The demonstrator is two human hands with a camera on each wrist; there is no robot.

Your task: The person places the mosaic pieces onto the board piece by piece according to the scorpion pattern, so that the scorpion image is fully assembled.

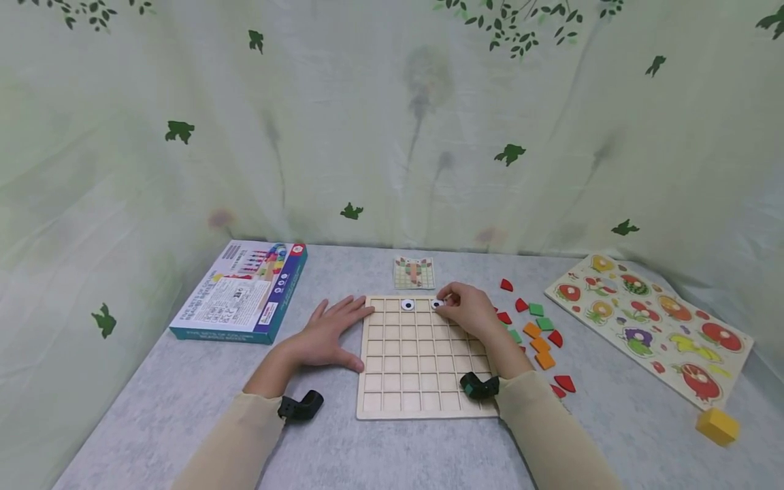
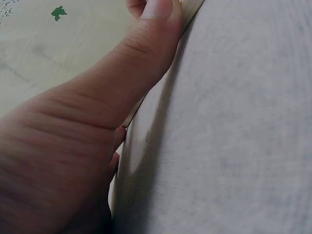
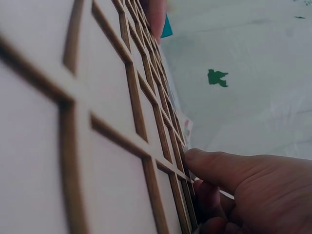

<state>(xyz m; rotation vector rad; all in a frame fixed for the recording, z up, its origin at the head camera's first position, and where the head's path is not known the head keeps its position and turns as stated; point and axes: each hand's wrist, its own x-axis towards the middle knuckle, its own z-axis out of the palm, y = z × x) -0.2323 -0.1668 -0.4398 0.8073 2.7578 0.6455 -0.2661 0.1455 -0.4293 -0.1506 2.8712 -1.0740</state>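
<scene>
Two sleeves (image 1: 557,432), one grid board (image 1: 410,365), two eye tiles (image 1: 407,305); left fingers (image 1: 360,314) spread, right fingers (image 1: 452,289) in a pinch on one.

Got grid board (image 1: 419,367) mid worktop (image 1: 343,452), card (image 1: 414,274) just behind, box (image 1: 235,296) left. See one disc (image 1: 407,305) in back row, another (image 1: 435,305) to its right. Got loose pieces (image 1: 540,345) to right, picture board (image 1: 658,323) farther right, block (image 1: 718,427) at near corner.

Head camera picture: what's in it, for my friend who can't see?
A person's right hand pinches an eye piece at the far row of a wooden grid, near another eye piece; the left hand touches the grid's left edge. A card lies beyond, a box left, and coloured pieces, a fruit board and a yellow block right.
</scene>
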